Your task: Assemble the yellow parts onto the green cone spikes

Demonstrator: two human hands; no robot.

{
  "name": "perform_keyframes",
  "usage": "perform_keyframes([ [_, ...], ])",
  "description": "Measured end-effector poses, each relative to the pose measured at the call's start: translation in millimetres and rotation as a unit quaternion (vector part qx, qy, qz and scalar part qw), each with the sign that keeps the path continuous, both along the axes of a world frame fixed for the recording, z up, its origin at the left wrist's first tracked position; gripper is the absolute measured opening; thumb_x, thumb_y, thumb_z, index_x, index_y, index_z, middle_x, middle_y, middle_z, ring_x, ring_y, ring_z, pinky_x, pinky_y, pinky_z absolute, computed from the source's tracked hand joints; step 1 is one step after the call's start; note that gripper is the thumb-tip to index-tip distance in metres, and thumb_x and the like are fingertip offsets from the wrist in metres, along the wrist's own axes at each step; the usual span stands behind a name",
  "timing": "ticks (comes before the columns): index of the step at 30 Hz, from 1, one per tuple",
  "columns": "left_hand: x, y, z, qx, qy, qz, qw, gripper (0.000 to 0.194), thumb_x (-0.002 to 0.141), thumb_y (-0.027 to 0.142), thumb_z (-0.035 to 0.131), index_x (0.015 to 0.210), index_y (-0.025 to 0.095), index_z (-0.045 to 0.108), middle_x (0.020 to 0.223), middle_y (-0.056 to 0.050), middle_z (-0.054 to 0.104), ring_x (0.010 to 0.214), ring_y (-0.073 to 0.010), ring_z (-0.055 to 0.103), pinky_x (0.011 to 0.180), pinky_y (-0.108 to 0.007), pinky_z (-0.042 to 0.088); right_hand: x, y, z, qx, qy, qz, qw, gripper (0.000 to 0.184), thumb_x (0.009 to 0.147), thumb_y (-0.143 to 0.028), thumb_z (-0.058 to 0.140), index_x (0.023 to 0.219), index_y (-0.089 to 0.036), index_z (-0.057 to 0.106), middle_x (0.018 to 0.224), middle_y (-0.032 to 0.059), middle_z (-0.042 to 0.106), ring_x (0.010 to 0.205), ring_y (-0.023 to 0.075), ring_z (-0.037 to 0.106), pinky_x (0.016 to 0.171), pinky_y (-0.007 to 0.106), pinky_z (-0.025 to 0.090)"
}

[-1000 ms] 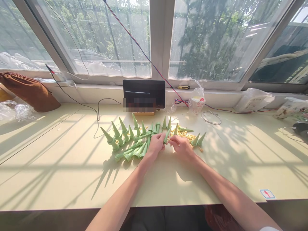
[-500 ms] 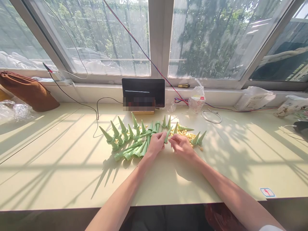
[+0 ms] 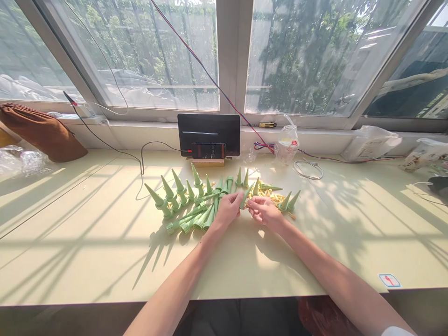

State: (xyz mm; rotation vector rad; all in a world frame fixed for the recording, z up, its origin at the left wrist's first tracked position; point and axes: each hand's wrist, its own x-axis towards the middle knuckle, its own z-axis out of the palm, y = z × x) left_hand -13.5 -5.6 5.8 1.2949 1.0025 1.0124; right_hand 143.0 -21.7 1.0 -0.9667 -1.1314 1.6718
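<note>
My left hand [image 3: 228, 209] is closed around a green plastic cone-shaped spike [image 3: 247, 194], its tip tilted up and to the right. Close beside the spike's lower end, the fingers of my right hand [image 3: 264, 211] are pinched together. Whatever they hold, if anything, is too small to make out. Left of my hands lies a pile of long green spikes [image 3: 191, 221]. Behind it stands a row of upright green cones [image 3: 168, 188]. Small yellow pieces [image 3: 273, 198] are heaped behind my right hand, with two green cones [image 3: 289, 202] standing to the right.
A tablet [image 3: 210, 128] leans at the back of the table [image 3: 105, 261], with a phone [image 3: 209, 150] on a stand before it. Behind on the right are a bagged cup [image 3: 287, 144], a coiled cable [image 3: 308, 170] and a cutter knife [image 3: 267, 125]. A brown bag [image 3: 45, 133] lies far left.
My right hand has turned, its fingers now pinched nearer the spike. The spike in my left hand leans slightly more to the right. The pile and standing cones look unchanged.
</note>
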Motion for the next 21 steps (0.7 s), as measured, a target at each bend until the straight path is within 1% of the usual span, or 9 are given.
perform_keyframes([
  [5, 0.6, -1.5, 3.6, 0.004, -0.002, -0.004, 1.0, 0.048, 0.081, 0.061, 0.059, 0.063, 0.017, 0.049, 0.054, 0.006, 0.03, 0.041, -0.0032, 0.023, 0.042, -0.022, 0.019, 1.6, 0.4, -0.9, -0.088, 0.076, 0.024, 0.993, 0.034, 0.071, -0.04, 0.08, 0.071, -0.015, 0.057, 0.053, -0.0063, 0.045, 0.039, 0.0012, 0.024, 0.033, 0.018, 0.015],
  [10, 1.3, -2.2, 4.7, 0.018, 0.008, -0.002, 1.0, 0.048, 0.081, 0.062, 0.058, 0.065, 0.017, 0.053, 0.056, 0.005, 0.037, 0.04, -0.0036, 0.028, 0.04, -0.022, 0.021, 4.3, 3.0, 0.4, -0.162, 0.122, 0.048, 0.978, 0.023, 0.074, -0.031, 0.073, 0.072, -0.018, 0.054, 0.054, -0.0082, 0.037, 0.04, 0.0022, 0.014, 0.031, 0.017, 0.013],
  [13, 2.5, -2.1, 3.2, 0.033, 0.013, 0.007, 0.999, 0.049, 0.08, 0.063, 0.058, 0.064, 0.017, 0.054, 0.054, 0.004, 0.04, 0.04, -0.0043, 0.031, 0.04, -0.022, 0.022, 4.9, 4.5, 0.1, -0.182, 0.137, 0.055, 0.972, 0.021, 0.078, -0.027, 0.07, 0.072, -0.018, 0.052, 0.055, -0.0084, 0.037, 0.039, 0.0019, 0.013, 0.03, 0.015, 0.013],
  [15, 3.7, -2.1, 2.4, 0.037, 0.012, 0.011, 0.999, 0.049, 0.08, 0.063, 0.058, 0.064, 0.016, 0.055, 0.054, 0.003, 0.041, 0.04, -0.0044, 0.032, 0.039, -0.022, 0.022, 3.3, 4.3, -0.2, -0.175, 0.133, 0.043, 0.975, 0.022, 0.077, -0.027, 0.071, 0.071, -0.018, 0.051, 0.054, -0.008, 0.039, 0.038, 0.0014, 0.015, 0.03, 0.015, 0.013],
  [17, 4.7, -2.0, 2.4, 0.034, 0.007, 0.015, 0.999, 0.047, 0.081, 0.061, 0.058, 0.065, 0.017, 0.054, 0.054, 0.004, 0.039, 0.039, -0.0041, 0.031, 0.039, -0.021, 0.022, 0.3, 3.0, -0.2, -0.148, 0.103, 0.016, 0.984, 0.026, 0.076, -0.032, 0.073, 0.07, -0.017, 0.053, 0.055, -0.0064, 0.044, 0.037, 0.0009, 0.02, 0.03, 0.015, 0.015],
  [19, 5.2, -1.8, 2.9, 0.024, 0.001, 0.026, 0.999, 0.045, 0.081, 0.058, 0.058, 0.065, 0.017, 0.053, 0.053, 0.005, 0.035, 0.039, -0.0037, 0.028, 0.039, -0.021, 0.021, -3.2, 1.2, 0.0, -0.101, 0.028, -0.02, 0.994, 0.034, 0.077, -0.044, 0.072, 0.068, -0.016, 0.056, 0.054, -0.0041, 0.048, 0.035, 0.0017, 0.028, 0.03, 0.017, 0.017],
  [20, 5.2, -1.7, 3.2, 0.019, -0.001, 0.034, 0.999, 0.044, 0.081, 0.057, 0.058, 0.065, 0.017, 0.052, 0.053, 0.006, 0.034, 0.039, -0.0035, 0.027, 0.039, -0.021, 0.021, -4.8, 0.3, 0.1, -0.071, -0.016, -0.036, 0.997, 0.038, 0.078, -0.05, 0.07, 0.067, -0.016, 0.057, 0.053, -0.0039, 0.048, 0.034, 0.0031, 0.031, 0.03, 0.019, 0.019],
  [21, 5.0, -1.5, 3.5, 0.013, -0.001, 0.041, 0.999, 0.043, 0.082, 0.056, 0.058, 0.065, 0.017, 0.052, 0.053, 0.006, 0.035, 0.039, -0.0033, 0.026, 0.039, -0.021, 0.021, -6.0, -0.6, 0.1, -0.025, -0.053, -0.054, 0.997, 0.041, 0.08, -0.054, 0.068, 0.069, -0.016, 0.059, 0.053, -0.0033, 0.049, 0.033, 0.0043, 0.034, 0.03, 0.02, 0.022],
])
